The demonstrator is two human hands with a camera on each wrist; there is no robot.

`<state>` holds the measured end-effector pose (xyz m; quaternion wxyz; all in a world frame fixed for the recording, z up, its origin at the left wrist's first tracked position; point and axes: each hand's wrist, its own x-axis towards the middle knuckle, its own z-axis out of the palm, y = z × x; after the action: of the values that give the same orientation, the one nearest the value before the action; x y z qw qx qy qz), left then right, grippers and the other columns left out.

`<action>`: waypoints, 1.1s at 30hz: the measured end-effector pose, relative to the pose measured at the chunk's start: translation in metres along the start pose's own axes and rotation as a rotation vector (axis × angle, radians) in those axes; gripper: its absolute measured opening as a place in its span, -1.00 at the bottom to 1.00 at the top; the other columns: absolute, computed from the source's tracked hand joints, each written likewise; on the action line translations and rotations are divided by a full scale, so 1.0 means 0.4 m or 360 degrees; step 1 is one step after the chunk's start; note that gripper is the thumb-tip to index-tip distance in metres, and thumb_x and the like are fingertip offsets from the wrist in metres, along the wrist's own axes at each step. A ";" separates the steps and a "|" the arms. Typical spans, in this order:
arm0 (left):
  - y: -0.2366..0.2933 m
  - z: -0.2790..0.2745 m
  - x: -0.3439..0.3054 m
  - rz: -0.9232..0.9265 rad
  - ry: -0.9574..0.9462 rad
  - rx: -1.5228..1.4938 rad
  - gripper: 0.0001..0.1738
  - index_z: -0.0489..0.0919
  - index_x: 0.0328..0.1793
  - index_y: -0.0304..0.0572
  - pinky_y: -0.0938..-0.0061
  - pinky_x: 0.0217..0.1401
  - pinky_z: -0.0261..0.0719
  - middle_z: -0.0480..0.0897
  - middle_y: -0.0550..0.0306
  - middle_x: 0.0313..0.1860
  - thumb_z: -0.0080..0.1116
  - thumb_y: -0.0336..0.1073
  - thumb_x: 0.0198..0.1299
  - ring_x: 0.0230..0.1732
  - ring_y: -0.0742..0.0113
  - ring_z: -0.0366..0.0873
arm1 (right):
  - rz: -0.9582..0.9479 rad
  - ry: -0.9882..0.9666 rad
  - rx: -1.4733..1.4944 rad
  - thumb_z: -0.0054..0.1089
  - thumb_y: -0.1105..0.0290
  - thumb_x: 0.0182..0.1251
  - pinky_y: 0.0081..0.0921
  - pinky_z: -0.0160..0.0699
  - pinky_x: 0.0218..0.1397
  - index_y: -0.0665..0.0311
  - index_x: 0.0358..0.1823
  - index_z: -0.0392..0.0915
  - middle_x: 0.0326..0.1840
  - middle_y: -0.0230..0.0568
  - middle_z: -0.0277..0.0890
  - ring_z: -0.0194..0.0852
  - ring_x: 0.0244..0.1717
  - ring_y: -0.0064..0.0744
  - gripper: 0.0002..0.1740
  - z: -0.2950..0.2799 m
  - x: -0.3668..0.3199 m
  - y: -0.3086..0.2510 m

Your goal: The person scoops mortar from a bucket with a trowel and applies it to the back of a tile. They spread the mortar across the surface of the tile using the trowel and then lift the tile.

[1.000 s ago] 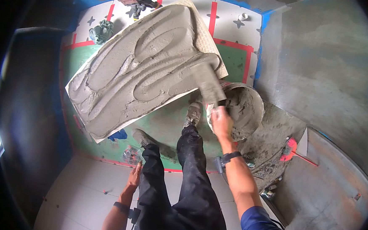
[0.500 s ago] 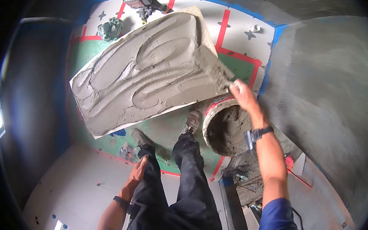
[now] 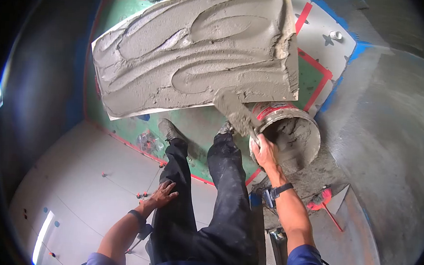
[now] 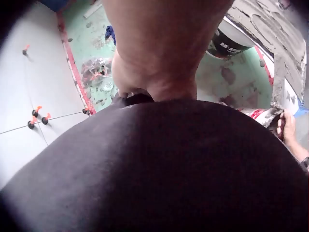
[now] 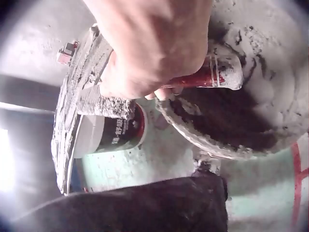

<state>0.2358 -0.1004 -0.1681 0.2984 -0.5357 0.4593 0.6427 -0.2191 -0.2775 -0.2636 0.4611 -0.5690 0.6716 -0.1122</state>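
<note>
My right hand (image 3: 266,154) grips the red handle (image 5: 207,79) of a trowel. Grey mortar coats the trowel's flat blade (image 3: 235,112), which overlaps the near edge of a large tile (image 3: 292,91) in the head view. Thick mortar (image 3: 148,70) covers the tile in long curved ridges. Just beside the right hand, a bucket (image 3: 314,134) with a mortar-crusted rim holds more grey mortar (image 5: 275,63). My left hand (image 3: 162,196) rests on the left leg with its fingers spread; the left wrist view shows mostly dark trousers (image 4: 154,164).
Under the tile stands another bucket (image 5: 120,128) with a black label. A clear plastic bag (image 3: 148,142) lies near the left foot. Red tape (image 3: 316,92) borders the green floor. At the lower right is a red brush (image 3: 319,200), and a small white cup (image 3: 336,35) stands at the back.
The trowel went onto the tile's right end, then came back toward me to its near edge by the bucket. My left hand moved onto the leg. The head view has shifted.
</note>
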 end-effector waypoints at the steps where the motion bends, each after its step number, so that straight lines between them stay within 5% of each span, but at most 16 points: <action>1: -0.003 0.009 -0.005 -0.0001 -0.0002 -0.0019 -0.20 0.18 0.60 -0.03 0.04 0.62 0.03 0.07 -0.23 0.59 -0.15 0.29 0.41 0.60 -0.24 -0.02 | -0.0022 -0.0124 -0.0104 0.11 0.14 0.39 0.02 0.51 -0.28 0.22 -0.13 0.48 -0.29 0.12 0.60 0.58 -0.24 0.28 -0.71 0.003 -0.025 0.018; 6: -0.020 0.025 0.015 0.0157 0.0101 0.0080 -0.22 0.21 0.58 -0.02 0.07 0.60 0.06 0.17 -0.25 0.53 -0.13 0.27 0.41 0.56 -0.22 0.08 | 0.0056 -0.0197 -0.0175 0.13 0.11 0.38 0.00 0.52 -0.35 0.20 -0.13 0.46 -0.42 0.08 0.60 0.59 -0.31 0.28 -0.70 -0.100 -0.070 0.016; 7: -0.026 0.033 0.016 0.0146 0.0110 0.0055 -0.22 0.21 0.58 -0.02 0.07 0.60 0.06 0.17 -0.25 0.53 -0.13 0.27 0.41 0.56 -0.22 0.08 | -0.0016 -0.0036 0.0000 0.10 0.10 0.44 -0.23 0.45 -0.51 0.21 -0.17 0.46 -0.56 -0.10 0.53 0.57 -0.54 -0.01 -0.69 -0.098 -0.050 0.003; 10: -0.080 0.052 0.053 0.0355 0.0186 0.0162 -0.24 0.25 0.55 -0.04 0.09 0.59 0.08 0.27 -0.20 0.49 -0.11 0.25 0.40 0.55 -0.17 0.10 | 0.0558 0.0010 0.1163 0.03 0.08 0.53 -0.65 0.12 -0.66 0.26 -0.20 0.50 -0.63 -0.52 0.25 0.14 -0.64 -0.80 -0.65 -0.021 0.058 -0.105; 11: -0.079 0.044 0.046 0.0347 0.0200 0.0150 -0.24 0.25 0.55 -0.04 0.09 0.59 0.08 0.27 -0.20 0.49 -0.11 0.25 0.40 0.55 -0.17 0.10 | 0.0477 -0.0024 0.0974 0.02 0.05 0.52 -0.53 0.26 -0.60 0.33 -0.16 0.51 -0.61 -0.42 0.33 0.26 -0.61 -0.68 -0.58 0.032 0.079 -0.130; 13: -0.045 0.029 0.030 0.0225 0.0243 0.0139 -0.23 0.26 0.54 -0.06 0.09 0.59 0.08 0.25 -0.13 0.52 -0.13 0.27 0.39 0.55 -0.17 0.10 | 0.0157 -0.0117 0.0356 0.00 0.00 0.48 -0.09 0.46 -0.31 0.30 -0.14 0.50 -0.50 0.11 0.52 0.58 -0.40 0.14 -0.56 0.154 0.084 -0.180; 14: -0.050 0.035 0.029 0.0227 0.0240 0.0126 -0.23 0.26 0.54 -0.06 0.09 0.59 0.08 0.25 -0.13 0.52 -0.13 0.27 0.39 0.55 -0.17 0.10 | -0.0019 -0.0162 0.0221 0.02 0.02 0.46 0.01 0.47 -0.28 0.24 -0.14 0.50 -0.39 0.23 0.55 0.54 -0.25 0.36 -0.61 0.196 0.074 -0.215; 20: -0.076 0.034 0.026 0.0236 0.0518 -0.0024 -0.29 0.29 0.52 -0.03 0.16 0.58 0.13 0.33 -0.04 0.49 -0.12 0.21 0.39 0.53 -0.03 0.18 | -0.0148 -0.0601 -0.0337 0.12 0.06 0.37 0.09 0.49 -0.25 0.22 -0.16 0.48 -0.36 0.19 0.61 0.58 -0.25 0.32 -0.65 0.227 0.038 -0.301; 25: -0.101 0.042 0.012 0.0248 0.0601 -0.0201 -0.36 0.36 0.43 -0.08 0.17 0.53 0.21 0.40 -0.02 0.44 -0.09 0.14 0.38 0.49 0.00 0.27 | -0.0094 -0.0219 0.0223 0.06 0.10 0.44 0.00 0.42 -0.40 0.29 -0.25 0.45 -0.48 0.21 0.51 0.58 -0.36 0.29 -0.65 0.323 0.114 -0.404; 27: -0.103 0.042 -0.002 0.0251 0.0607 -0.0263 -0.37 0.37 0.41 -0.09 0.17 0.51 0.23 0.41 -0.05 0.43 -0.07 0.13 0.37 0.48 -0.01 0.28 | -0.0070 -0.0151 0.0048 0.07 0.09 0.43 0.03 0.46 -0.37 0.29 -0.26 0.45 -0.46 0.21 0.54 0.57 -0.36 0.31 -0.64 0.423 0.146 -0.493; 30: -0.132 0.038 -0.007 0.0316 0.0672 -0.0301 -0.37 0.37 0.41 -0.09 0.16 0.51 0.24 0.43 -0.06 0.40 -0.06 0.12 0.37 0.46 -0.02 0.30 | -0.0257 -0.0478 -0.0494 0.10 0.07 0.38 0.13 0.51 -0.30 0.26 -0.24 0.44 -0.42 0.17 0.60 0.56 -0.33 0.36 -0.64 0.522 0.103 -0.525; 33: -0.150 0.019 -0.024 0.0372 0.0754 -0.0348 -0.39 0.39 0.39 -0.11 0.15 0.49 0.26 0.46 -0.08 0.37 -0.06 0.10 0.37 0.44 -0.03 0.33 | -0.0384 -0.0601 -0.0556 0.10 0.07 0.38 0.13 0.51 -0.28 0.25 -0.22 0.45 -0.39 0.18 0.60 0.57 -0.30 0.34 -0.66 0.516 0.059 -0.486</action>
<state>0.2876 -0.0685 -0.1750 0.0471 -0.6433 0.5028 0.5754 0.0653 -0.2845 -0.2572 0.4564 -0.7266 0.5102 0.0592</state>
